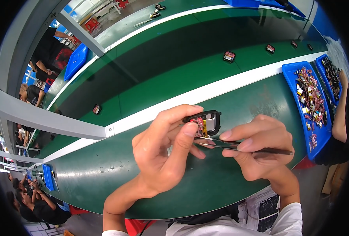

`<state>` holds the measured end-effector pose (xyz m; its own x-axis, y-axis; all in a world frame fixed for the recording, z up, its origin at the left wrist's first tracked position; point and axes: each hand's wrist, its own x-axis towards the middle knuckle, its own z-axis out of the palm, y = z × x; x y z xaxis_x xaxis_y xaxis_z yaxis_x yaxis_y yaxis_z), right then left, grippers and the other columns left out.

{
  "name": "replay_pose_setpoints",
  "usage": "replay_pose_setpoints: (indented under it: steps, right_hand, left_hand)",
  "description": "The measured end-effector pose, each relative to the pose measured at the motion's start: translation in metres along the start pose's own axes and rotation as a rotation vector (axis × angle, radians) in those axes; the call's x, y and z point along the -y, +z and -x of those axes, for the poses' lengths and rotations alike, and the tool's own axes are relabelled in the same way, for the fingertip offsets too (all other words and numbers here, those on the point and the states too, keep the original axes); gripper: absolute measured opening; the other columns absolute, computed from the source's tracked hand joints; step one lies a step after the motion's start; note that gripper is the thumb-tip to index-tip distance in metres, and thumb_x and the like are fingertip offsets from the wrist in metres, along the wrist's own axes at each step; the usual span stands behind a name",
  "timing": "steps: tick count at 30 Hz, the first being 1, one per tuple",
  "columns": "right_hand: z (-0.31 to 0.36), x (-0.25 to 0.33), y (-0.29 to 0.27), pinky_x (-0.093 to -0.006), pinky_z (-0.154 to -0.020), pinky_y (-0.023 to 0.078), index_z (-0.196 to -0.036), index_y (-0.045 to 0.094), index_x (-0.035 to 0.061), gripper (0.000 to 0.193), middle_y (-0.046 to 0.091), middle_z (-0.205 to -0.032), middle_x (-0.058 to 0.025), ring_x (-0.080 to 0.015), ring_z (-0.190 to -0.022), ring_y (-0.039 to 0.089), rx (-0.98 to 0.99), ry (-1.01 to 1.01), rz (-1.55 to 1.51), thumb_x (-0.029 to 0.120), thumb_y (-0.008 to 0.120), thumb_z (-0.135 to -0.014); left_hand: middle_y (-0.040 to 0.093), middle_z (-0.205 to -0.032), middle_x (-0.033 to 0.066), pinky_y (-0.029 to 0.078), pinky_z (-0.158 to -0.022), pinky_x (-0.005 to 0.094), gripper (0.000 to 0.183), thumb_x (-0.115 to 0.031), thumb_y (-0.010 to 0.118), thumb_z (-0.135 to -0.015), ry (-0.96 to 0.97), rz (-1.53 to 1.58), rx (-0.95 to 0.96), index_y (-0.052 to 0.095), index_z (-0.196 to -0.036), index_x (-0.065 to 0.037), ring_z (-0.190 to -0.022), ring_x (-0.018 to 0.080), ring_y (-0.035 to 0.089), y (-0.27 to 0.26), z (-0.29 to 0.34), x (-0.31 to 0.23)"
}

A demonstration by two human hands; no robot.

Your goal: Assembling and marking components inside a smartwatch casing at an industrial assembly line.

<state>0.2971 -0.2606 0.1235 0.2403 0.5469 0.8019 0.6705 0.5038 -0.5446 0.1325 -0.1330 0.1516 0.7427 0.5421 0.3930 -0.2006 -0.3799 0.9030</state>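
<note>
Between the thumb and fingers of my left hand [162, 151] is a small black plastic housing [217, 122], tilted up above the bench. A red circuit board [200, 125], a yellow strip and a silvery part show inside it. My right hand [262, 143] pinches a pair of dark metal tweezers [245, 148], pointing left. Their tips sit at the lower edge of the housing, close to the board; whether they grip anything there is too small to tell.
Across a white rail runs a green conveyor belt carrying several similar housings [229, 56]. At the right a blue tray [327, 143] holds many small red boards with parts, and another blue tray [320, 59] stands beyond it near another person's arm [340, 114]. Grey frame posts [44, 106] rise at left.
</note>
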Motion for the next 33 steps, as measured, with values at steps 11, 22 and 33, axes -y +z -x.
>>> replay_pose_setpoints:
  steps: [11,22,33]
  right_hand:
    - [0.0004,-0.0008,0.0026,-0.0211,-0.049,0.035,-0.093,0.071,0.0124,0.037,0.08,-0.087,-0.0048,-0.0116,-0.066,0.074,-0.037,-0.016,0.002,0.001,0.093,-0.066]
    - [0.0009,-0.0002,0.0036,-0.0216,-0.048,0.036,-0.093,0.071,0.0136,0.038,0.08,-0.09,-0.0044,-0.0108,-0.065,0.072,-0.047,-0.044,0.035,-0.001,0.093,-0.065]
    - [0.0015,-0.0022,0.0045,-0.021,-0.048,0.036,-0.093,0.071,0.012,0.037,0.08,-0.089,-0.0054,-0.0103,-0.066,0.073,-0.052,-0.051,0.011,-0.001,0.092,-0.066]
  left_hand:
    - [0.07,-0.1,0.0225,0.062,-0.052,0.0288,0.025,-0.001,0.048,-0.106,-0.097,0.074,-0.054,0.053,-0.125,0.014,-0.074,0.0236,0.074,0.0043,-0.0034,-0.0056]
    - [0.071,-0.1,0.0212,0.062,-0.051,0.0286,0.025,-0.001,0.049,-0.106,-0.138,0.096,-0.078,0.053,-0.125,0.013,-0.072,0.0228,0.074,0.0062,-0.004,-0.0056]
    - [0.071,-0.101,0.0217,0.063,-0.05,0.0293,0.024,0.0,0.048,-0.105,-0.162,0.104,-0.074,0.053,-0.125,0.013,-0.073,0.0235,0.075,0.0073,-0.0049,-0.0082]
